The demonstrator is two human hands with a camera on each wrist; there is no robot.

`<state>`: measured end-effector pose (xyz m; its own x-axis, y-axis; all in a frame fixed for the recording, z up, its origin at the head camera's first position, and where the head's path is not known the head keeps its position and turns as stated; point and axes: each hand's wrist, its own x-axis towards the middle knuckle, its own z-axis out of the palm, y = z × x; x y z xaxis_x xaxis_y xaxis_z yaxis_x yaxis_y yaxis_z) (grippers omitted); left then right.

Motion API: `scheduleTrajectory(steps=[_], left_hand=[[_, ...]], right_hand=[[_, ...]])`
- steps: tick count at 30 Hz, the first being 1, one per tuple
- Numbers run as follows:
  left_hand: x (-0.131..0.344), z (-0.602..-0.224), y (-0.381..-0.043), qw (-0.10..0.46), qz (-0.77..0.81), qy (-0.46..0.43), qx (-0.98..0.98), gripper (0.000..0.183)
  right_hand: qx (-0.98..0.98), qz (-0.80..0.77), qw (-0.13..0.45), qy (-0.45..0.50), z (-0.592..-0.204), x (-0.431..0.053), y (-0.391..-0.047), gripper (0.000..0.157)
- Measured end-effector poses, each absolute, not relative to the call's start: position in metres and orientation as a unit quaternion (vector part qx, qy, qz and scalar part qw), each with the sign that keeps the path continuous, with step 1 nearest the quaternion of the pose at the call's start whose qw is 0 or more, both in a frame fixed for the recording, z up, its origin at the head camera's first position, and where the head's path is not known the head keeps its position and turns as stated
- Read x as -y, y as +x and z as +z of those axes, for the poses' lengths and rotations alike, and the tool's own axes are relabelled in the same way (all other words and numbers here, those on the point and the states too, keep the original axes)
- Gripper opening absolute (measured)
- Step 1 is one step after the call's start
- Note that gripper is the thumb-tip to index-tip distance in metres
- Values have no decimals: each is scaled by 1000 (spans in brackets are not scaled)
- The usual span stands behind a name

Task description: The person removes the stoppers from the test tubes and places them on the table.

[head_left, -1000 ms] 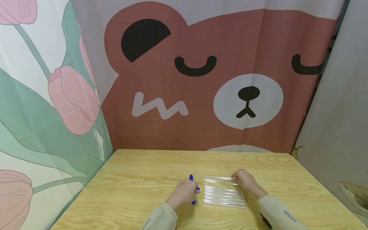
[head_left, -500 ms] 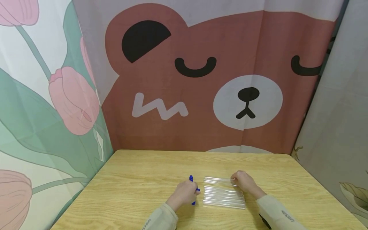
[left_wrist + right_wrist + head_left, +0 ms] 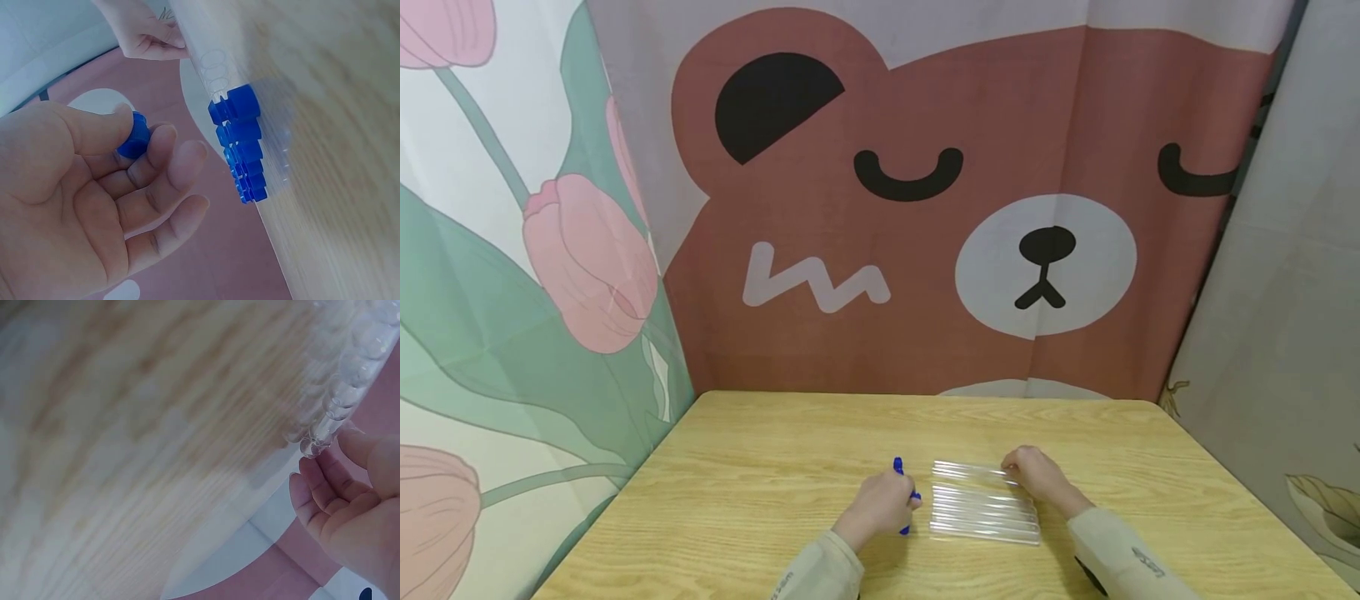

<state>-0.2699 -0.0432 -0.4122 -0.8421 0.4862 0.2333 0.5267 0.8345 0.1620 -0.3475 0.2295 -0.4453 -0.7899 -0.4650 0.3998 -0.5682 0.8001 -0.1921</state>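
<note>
In the head view a row of several clear test tubes (image 3: pixel 983 512) lies side by side on the table, a small gap setting off the far ones. My right hand (image 3: pixel 1041 477) is at the right end of the far tubes. The right wrist view shows its thumb and fingers pinching the rounded end of a test tube (image 3: pixel 320 434). Left of the tubes, my left hand (image 3: pixel 883 500) pinches a blue stopper (image 3: pixel 134 137) between thumb and index finger, above the table. Beyond its fingers, several more blue stoppers (image 3: pixel 244 140) stand in a line on the tabletop.
The wooden table (image 3: pixel 760 467) reaches back to a hanging cloth with a bear print (image 3: pixel 820 350). Another cloth with tulips (image 3: pixel 587 258) hangs on the left, and a pale one (image 3: pixel 1262 333) on the right.
My right hand has shifted slightly left and nearer, and the farthest tube now lies closer to its neighbour. My left hand stays in place with the blue stopper.
</note>
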Motion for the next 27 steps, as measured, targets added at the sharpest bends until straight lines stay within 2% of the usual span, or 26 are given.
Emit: scheduleTrajectory(steps=[5, 14, 27], left_hand=[[42, -412, -270, 90, -105, -263, 955, 31], [42, -412, -270, 89, -102, -259, 956, 27], [42, -410, -269, 97, -99, -268, 953, 28]], right_hand=[[940, 165, 159, 253, -446, -229, -348, 9], [942, 177, 159, 238, -446, -230, -350, 5], [942, 201, 148, 225, -437, -228, -345, 11]])
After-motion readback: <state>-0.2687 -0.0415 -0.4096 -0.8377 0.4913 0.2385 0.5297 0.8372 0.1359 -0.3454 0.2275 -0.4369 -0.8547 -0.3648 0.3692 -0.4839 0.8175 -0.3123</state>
